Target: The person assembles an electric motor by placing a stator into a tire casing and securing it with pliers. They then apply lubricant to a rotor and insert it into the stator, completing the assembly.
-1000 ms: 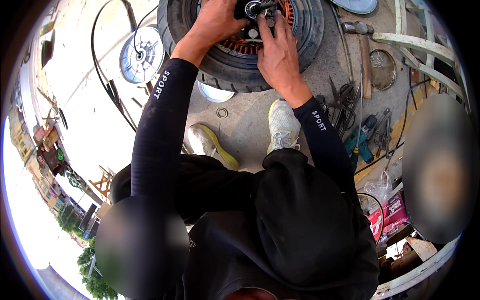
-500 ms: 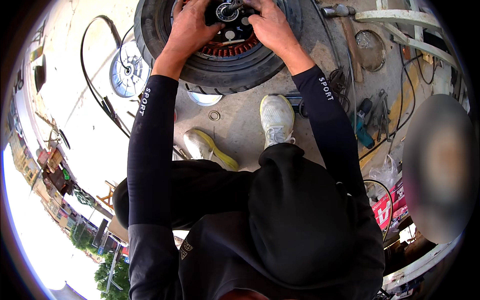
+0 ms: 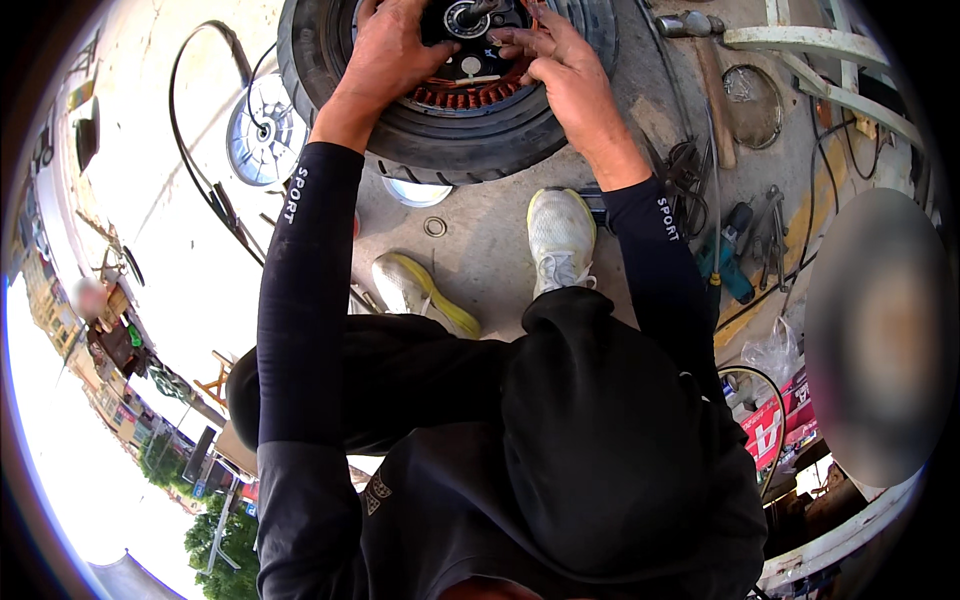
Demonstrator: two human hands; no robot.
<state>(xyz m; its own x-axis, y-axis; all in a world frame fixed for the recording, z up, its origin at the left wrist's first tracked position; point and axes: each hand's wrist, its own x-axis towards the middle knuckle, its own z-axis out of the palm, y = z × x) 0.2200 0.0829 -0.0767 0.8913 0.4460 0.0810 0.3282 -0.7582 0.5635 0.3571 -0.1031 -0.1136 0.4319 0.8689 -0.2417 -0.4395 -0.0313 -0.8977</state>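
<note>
- Where the head view reaches its upper edge, a hub-motor wheel lies on its side on the concrete floor (image 3: 500, 245), its black tyre (image 3: 450, 150) ringing copper stator windings (image 3: 465, 98) and a dark centre plate.
- At the middle of that plate, a metal axle (image 3: 482, 8) sticks out of a ball bearing (image 3: 464, 22).
- The left hand (image 3: 390, 50) is over the left side of the hub, thumb stretched toward the bearing and apart from the other fingers; the picture's edge cuts off their tips, so I cannot tell whether they grip anything.
- The right hand (image 3: 568, 75) is over the right side of the windings, its fingers curled toward the plate and the thumb bent close to them; I cannot tell whether they are clamped on something.
- Left of the tyre lies a round silver motor cover (image 3: 265, 135) with a black cable at its centre; a pale disc (image 3: 418, 192) shows from under the tyre's near edge, and a flat metal ring (image 3: 434, 227) lies just below it.
- To the right are a wooden-handled hammer (image 3: 716, 105), a round shallow dish (image 3: 750, 105), a teal power drill (image 3: 735, 268) and several wrenches (image 3: 771, 240).
</note>
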